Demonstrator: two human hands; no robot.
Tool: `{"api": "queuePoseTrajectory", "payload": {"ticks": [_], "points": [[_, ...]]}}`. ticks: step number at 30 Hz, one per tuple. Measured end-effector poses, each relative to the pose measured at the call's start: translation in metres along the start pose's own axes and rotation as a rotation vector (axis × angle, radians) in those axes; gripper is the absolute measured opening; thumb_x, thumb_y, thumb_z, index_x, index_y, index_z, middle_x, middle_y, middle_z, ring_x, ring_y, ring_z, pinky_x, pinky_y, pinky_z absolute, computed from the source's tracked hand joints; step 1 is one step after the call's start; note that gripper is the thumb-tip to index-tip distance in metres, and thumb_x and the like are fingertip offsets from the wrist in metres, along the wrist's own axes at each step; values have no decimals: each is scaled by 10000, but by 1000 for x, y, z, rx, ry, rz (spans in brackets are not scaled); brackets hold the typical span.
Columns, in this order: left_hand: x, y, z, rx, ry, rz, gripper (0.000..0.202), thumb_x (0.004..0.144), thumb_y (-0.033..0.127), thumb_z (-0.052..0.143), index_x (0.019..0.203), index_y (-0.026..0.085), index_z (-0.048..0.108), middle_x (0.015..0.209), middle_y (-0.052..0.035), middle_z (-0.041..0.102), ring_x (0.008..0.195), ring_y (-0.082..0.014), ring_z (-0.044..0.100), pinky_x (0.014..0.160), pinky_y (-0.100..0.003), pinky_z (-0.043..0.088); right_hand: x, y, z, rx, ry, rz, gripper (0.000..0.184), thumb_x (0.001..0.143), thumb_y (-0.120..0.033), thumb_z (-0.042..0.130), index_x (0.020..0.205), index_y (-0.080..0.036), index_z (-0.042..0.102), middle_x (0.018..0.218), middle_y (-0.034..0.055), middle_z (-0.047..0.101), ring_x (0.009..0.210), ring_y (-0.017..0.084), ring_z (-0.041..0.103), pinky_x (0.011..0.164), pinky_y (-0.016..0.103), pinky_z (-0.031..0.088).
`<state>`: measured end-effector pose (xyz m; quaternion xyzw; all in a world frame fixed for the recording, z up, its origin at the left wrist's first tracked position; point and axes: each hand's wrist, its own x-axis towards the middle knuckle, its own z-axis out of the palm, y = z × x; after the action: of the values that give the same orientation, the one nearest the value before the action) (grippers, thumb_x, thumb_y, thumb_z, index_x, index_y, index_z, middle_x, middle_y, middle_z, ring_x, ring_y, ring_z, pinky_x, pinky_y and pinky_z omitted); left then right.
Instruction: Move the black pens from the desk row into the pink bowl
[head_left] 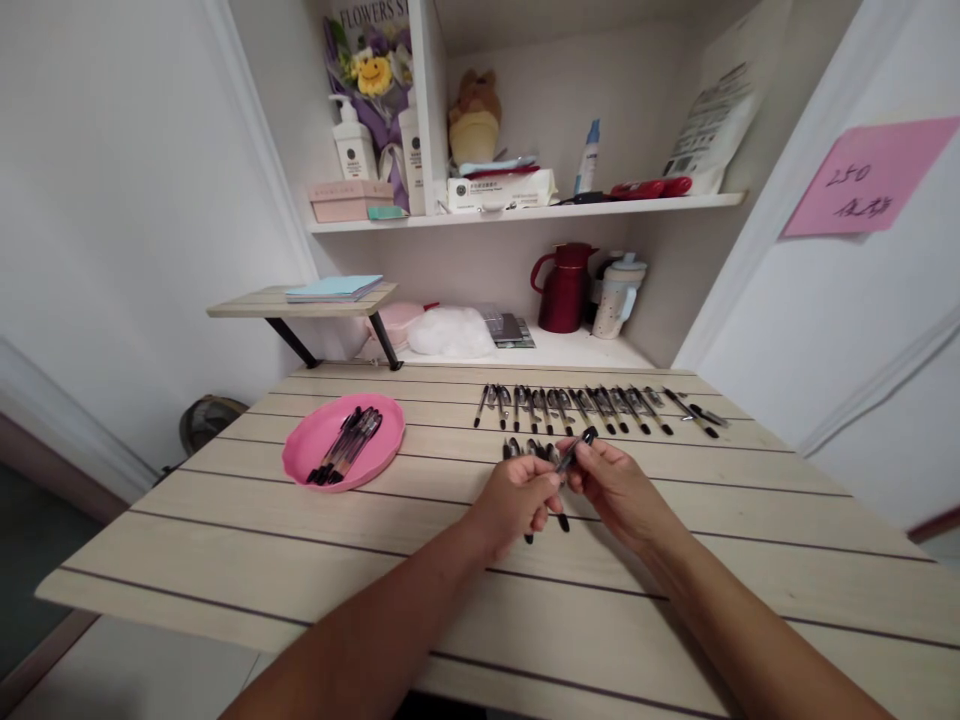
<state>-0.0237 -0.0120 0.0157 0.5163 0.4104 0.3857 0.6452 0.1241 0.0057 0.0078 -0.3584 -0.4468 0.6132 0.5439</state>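
Note:
Over the middle of the table, my left hand (517, 497) and my right hand (611, 485) meet at a dark pen (571, 452). Fingers of both hands are closed on it, its black end pointing up and to the right. Just behind and under my hands lie a few more pens (512, 447), partly covered by the left hand. Farther back, a long row of pens (600, 408) with caps beside them lies side by side. To the left, a pink plate (390, 445) holds a bundle of assembled black pens (349, 445).
The wooden table (300, 560) has dark grooves. A small raised shelf (251, 303) with blue papers (334, 288) stands at the back left. Behind are a red jug (566, 290), a tumbler (619, 297) and a white plastic bag (451, 332). A pink note (870, 178) hangs on the right.

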Motion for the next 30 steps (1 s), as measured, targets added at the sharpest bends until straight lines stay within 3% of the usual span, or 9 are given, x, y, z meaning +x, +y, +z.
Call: {"api": "queuePoseTrajectory", "payload": {"ticks": [7, 14, 18, 21, 23, 26, 28, 30], "points": [[5, -7, 8, 18, 148, 39, 144, 725, 292, 521, 772, 155, 518, 506, 52, 509, 339, -24, 295, 379, -164, 225, 3, 9, 6, 2, 105, 24, 292, 642, -418, 690, 757, -153, 648, 509, -21, 504, 469, 88, 398, 478, 233, 318], [4, -10, 6, 344, 270, 282, 100, 732, 215, 495, 726, 165, 581, 635, 3, 580, 578, -96, 500, 557, -193, 377, -2, 8, 13, 71, 73, 35, 297, 621, -411, 707, 752, -154, 640, 526, -18, 524, 482, 87, 428, 503, 234, 352], [6, -10, 5, 255, 243, 210, 82, 716, 206, 501, 735, 157, 564, 595, 18, 550, 520, -80, 471, 512, -182, 354, -2, 7, 10, 59, 21, 31, 314, 658, -436, 673, 806, -162, 636, 545, -13, 524, 498, 93, 442, 512, 237, 362], [9, 2, 0, 172, 259, 182, 169, 730, 241, 496, 848, 150, 576, 552, 37, 510, 462, -65, 417, 476, -175, 324, 0, 6, 4, 43, -5, -18, 380, 700, -509, 598, 901, -188, 628, 684, 18, 577, 529, 104, 467, 516, 251, 377], [9, 17, -14, 177, 304, 201, 259, 748, 278, 480, 950, 150, 578, 549, 42, 499, 438, -62, 390, 465, -177, 312, 2, 5, -3, 5, 30, -47, 399, 714, -528, 571, 935, -200, 626, 772, 33, 595, 527, 100, 461, 493, 249, 369], [6, 46, -56, 363, 458, 256, 283, 750, 282, 466, 968, 155, 593, 621, 14, 549, 477, -80, 436, 483, -194, 331, 7, 7, -16, -61, 100, -47, 392, 720, -528, 562, 901, -189, 641, 750, 41, 592, 503, 98, 436, 450, 244, 342], [-2, 64, -95, 659, 662, 341, 253, 743, 271, 476, 923, 172, 625, 754, -23, 613, 623, -116, 524, 570, -214, 375, 9, 8, -23, -77, 129, -42, 389, 723, -527, 560, 882, -183, 646, 740, 46, 591, 501, 103, 431, 439, 247, 337], [-14, 76, -133, 972, 885, 305, 250, 743, 295, 493, 914, 195, 647, 897, -55, 638, 795, -172, 561, 659, -248, 392, 11, 8, -27, -81, 145, -44, 371, 726, -511, 566, 872, -180, 649, 742, 48, 591, 507, 105, 434, 442, 249, 341]]}}
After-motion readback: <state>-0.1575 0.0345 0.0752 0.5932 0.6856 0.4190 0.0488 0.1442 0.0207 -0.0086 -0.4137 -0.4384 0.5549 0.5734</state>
